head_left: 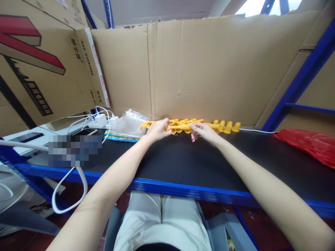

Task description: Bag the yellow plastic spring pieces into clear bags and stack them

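A row of yellow plastic parts lies along the back of the black table top, against the cardboard wall. My left hand is closed around the left part of the row. My right hand pinches a yellow piece near the middle with its fingertips. Both arms reach forward from the near edge of the table.
A clear plastic bag and a colourful packet lie left of the row. White chargers, cables and a phone sit further left. A red plastic bag lies at the right. Cardboard sheets wall the back; blue shelf posts stand at the right.
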The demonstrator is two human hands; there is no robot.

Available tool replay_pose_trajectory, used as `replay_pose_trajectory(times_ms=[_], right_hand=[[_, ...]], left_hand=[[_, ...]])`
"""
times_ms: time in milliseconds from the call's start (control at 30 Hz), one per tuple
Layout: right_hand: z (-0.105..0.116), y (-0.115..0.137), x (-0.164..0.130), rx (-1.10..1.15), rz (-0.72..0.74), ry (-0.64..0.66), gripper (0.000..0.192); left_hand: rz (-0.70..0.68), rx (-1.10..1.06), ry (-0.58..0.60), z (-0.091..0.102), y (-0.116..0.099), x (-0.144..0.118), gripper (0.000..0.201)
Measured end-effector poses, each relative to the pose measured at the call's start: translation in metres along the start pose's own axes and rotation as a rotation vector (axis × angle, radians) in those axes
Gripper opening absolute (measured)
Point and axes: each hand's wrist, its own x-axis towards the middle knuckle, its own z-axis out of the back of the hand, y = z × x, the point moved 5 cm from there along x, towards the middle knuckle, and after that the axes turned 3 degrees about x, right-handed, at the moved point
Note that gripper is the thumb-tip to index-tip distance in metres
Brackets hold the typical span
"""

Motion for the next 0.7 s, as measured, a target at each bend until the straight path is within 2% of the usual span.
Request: replay_pose_trajectory(times_ms=[200, 300, 367, 467, 533, 700], right_hand=[[0.001, -0.005, 0.002, 0.090, -0.063, -0.051, 0.038], [0.003, -0.009, 0.003, 0.064, -0.085, -0.047, 0.040], [0.005, -0.008, 0.004, -0.012, -0.027, -0.052, 0.038], [0.007, 0.000, 0.004, -0.111, 0.170, -0.056, 0.041], [0.007, 0.002, 0.003, -0.151, 0.249, -0.046, 0.043], [0.007, 0.001, 0.002, -0.141, 0.206, -0.031, 0.039]], left_hand=[[-0.003, -0.019, 0.003, 0.001, -0.003, -0.001, 0.027], [-0.002, -0.024, 0.005, 0.000, 0.000, 0.000, 0.027], [-0.001, -0.015, 0.006, -0.002, 0.003, 0.001, 0.027], [0.005, -0.004, 0.002, -0.004, 0.007, 0.002, 0.027], [0.003, -0.003, -0.004, -0.004, 0.009, 0.002, 0.026], [-0.022, -0.017, -0.016, -0.003, 0.007, 0.001, 0.027]])
